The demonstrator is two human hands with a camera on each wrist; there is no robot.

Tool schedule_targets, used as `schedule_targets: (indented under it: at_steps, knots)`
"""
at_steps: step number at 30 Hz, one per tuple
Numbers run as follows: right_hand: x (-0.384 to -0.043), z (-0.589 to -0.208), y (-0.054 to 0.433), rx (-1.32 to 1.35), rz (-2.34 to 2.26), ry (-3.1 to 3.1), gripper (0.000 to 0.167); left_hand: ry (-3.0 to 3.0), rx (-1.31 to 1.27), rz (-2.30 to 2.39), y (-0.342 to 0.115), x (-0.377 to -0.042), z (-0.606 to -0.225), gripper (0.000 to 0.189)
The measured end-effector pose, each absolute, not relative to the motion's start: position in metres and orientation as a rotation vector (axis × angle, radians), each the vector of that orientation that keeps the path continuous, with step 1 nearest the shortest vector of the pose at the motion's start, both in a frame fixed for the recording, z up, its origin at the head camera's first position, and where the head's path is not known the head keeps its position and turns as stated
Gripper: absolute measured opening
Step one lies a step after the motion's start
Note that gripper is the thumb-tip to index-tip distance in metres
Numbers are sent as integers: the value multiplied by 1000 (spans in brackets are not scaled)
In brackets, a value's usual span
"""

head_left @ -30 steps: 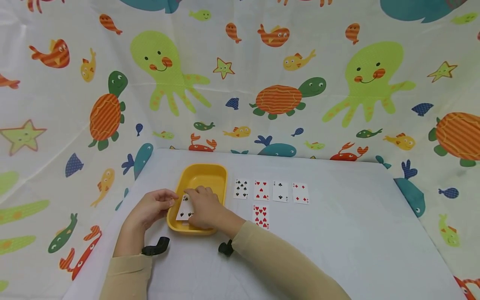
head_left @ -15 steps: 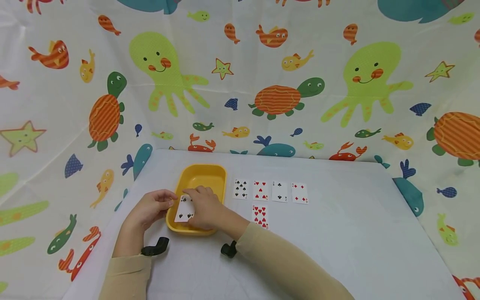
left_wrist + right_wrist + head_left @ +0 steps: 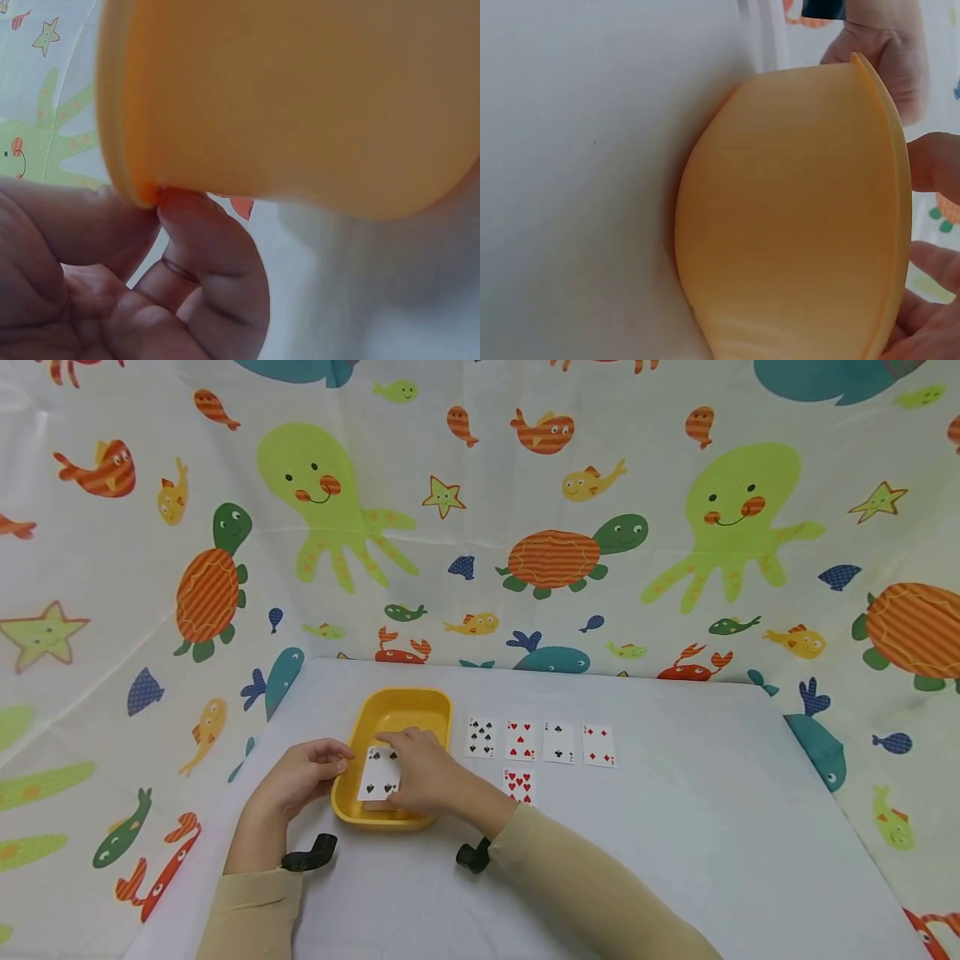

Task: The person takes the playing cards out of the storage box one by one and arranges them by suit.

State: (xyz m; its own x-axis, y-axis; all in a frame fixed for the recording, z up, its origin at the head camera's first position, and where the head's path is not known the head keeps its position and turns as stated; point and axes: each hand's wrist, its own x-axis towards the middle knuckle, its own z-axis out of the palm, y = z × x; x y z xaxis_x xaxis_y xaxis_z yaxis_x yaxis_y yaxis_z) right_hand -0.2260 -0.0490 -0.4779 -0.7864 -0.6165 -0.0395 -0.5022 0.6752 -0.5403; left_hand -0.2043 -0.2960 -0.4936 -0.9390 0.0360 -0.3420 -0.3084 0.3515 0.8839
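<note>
My left hand pinches the left rim of a yellow tray between thumb and finger; the pinch shows close up in the left wrist view, at the rim. Over the tray, my right hand grips the right side of a white playing card with black spades, face up. Below its lower edge a pinkish-brown strip shows, too small to identify. From the right wrist, the tray's outer wall hides the card, and right-hand fingers reach over the rim.
Right of the tray lies a row of face-up cards: a spades card, a hearts card, a two of clubs and a diamonds card. Another hearts card lies below, partly behind my right arm. A patterned cloth hangs behind.
My right hand has shifted slightly right and away from me with the spades card, uncovering the strip below it. The right forearm now covers more of the lower hearts card. The left hand stays put.
</note>
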Motion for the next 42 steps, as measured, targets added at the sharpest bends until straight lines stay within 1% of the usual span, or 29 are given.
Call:
schedule_targets:
  at_steps: [10, 26, 33, 42]
  knots:
    - [-225, -472, -29, -924, -899, 2622, 94, 2311, -255, 1628, -296, -206, -495, 28]
    - [-216, -461, -6, -852, -1026, 2587, 88, 2326, -268, 1599, -295, -205, -491, 29]
    - [-213, -461, 6, -835, -1045, 2605, 86, 2335, -282, 1592, -293, -204, -494, 29]
    - [-212, -469, 23, -837, -1080, 2618, 85, 2329, -276, 1597, -295, -205, -495, 29]
